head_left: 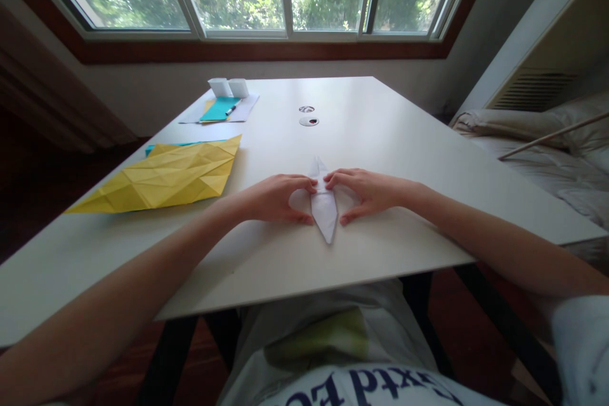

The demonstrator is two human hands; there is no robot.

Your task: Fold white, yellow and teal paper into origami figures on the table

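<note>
A narrow folded white paper (324,209), pointed at both ends, lies on the white table (380,139) in front of me. My left hand (276,198) presses its left side, fingertips at the middle fold and thumb near the lower edge. My right hand (364,191) mirrors it on the right side, fingertips meeting the left ones over the paper's centre. Both hands pinch and flatten the paper against the tabletop.
A large creased yellow paper sheet (164,176) lies to the left, over a teal sheet (151,149). At the far left corner are two white cups (228,87), a teal paper (219,108) and a pen (232,109). Two round cable holes (308,115) sit mid-table. A bed (537,139) stands at right.
</note>
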